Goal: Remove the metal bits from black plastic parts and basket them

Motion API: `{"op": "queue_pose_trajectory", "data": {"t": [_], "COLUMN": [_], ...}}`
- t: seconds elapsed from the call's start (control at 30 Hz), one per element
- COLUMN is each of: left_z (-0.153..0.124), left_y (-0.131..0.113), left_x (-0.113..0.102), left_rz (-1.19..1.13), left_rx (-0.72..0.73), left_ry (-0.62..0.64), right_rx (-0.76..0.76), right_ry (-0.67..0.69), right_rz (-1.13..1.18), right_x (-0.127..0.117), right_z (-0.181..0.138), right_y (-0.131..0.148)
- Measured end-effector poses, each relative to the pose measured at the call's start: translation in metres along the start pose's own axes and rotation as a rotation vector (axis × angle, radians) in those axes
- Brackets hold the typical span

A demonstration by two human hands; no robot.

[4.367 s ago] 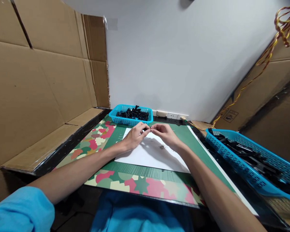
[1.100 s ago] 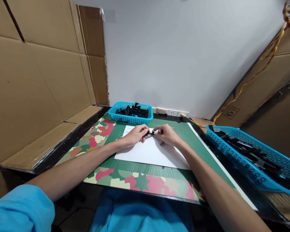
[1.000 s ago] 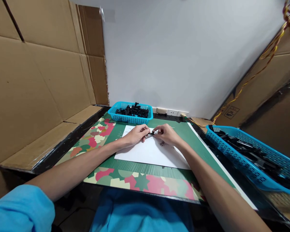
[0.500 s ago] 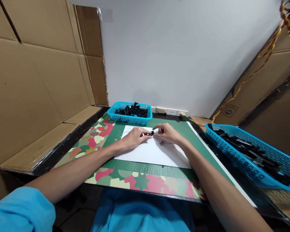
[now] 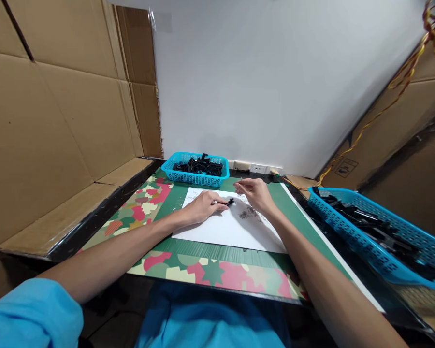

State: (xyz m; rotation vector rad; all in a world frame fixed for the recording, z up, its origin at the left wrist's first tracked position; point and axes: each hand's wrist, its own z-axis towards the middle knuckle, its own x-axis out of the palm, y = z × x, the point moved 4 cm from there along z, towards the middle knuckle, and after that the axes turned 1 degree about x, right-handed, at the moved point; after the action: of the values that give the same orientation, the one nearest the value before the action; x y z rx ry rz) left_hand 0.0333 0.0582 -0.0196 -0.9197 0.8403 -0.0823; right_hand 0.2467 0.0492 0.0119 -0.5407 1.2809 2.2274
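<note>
My left hand [image 5: 205, 207] rests on a white sheet of paper [image 5: 217, 233] and pinches a small black plastic part [image 5: 230, 201] between thumb and fingers. To the right and slightly farther back, my right hand [image 5: 254, 193] is raised over the sheet with its fingertips pressed together. Whatever those fingertips hold, if anything, is too small to name. A scatter of tiny dark pieces [image 5: 247, 212] lies on the paper below my right hand.
A blue basket [image 5: 195, 181] of black plastic parts stands at the back of the green mat [image 5: 300, 212]. Another blue basket [image 5: 369, 261] with black parts sits at the right. Cardboard [image 5: 65, 111] walls the left side. Sockets [image 5: 258, 168] line the rear wall.
My right hand has lifted away from the black part, moving back and slightly right. My left hand stays in place and still grips the part.
</note>
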Motion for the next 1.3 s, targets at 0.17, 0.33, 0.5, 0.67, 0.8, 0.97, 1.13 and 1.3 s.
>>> {"op": "queue_pose_trajectory", "data": {"t": [0.17, 0.33, 0.5, 0.67, 0.8, 0.97, 1.13, 1.3], "left_z": [0.000, -0.001, -0.002, -0.002, -0.002, -0.003, -0.003, -0.002], "left_y": [-0.004, -0.006, -0.006, -0.004, -0.004, -0.003, -0.006, -0.006], "left_x": [0.000, -0.002, -0.002, -0.001, 0.000, 0.001, -0.001, -0.002], "left_rz": [0.017, 0.033, 0.000, 0.020, -0.012, -0.024, -0.021, -0.004], "left_rx": [0.031, 0.064, 0.058, 0.058, 0.056, 0.043, 0.044, 0.056], "left_ry": [-0.005, 0.002, 0.009, 0.002, -0.013, -0.034, -0.019, -0.014], "right_rx": [0.107, 0.140, 0.136, 0.120, 0.124, 0.100, 0.091, 0.116], "right_ry": [-0.047, -0.051, -0.039, -0.071, -0.088, -0.119, -0.145, -0.126], "right_rz": [0.159, 0.125, 0.105, 0.036, 0.029, -0.001, -0.048, -0.002], "right_x": [0.016, 0.027, 0.029, 0.028, 0.027, 0.029, 0.029, 0.030], "right_z": [-0.004, -0.004, -0.004, -0.005, -0.007, -0.009, -0.010, -0.009], "right_y": [-0.007, -0.015, -0.018, -0.012, -0.009, -0.009, -0.006, -0.004]}}
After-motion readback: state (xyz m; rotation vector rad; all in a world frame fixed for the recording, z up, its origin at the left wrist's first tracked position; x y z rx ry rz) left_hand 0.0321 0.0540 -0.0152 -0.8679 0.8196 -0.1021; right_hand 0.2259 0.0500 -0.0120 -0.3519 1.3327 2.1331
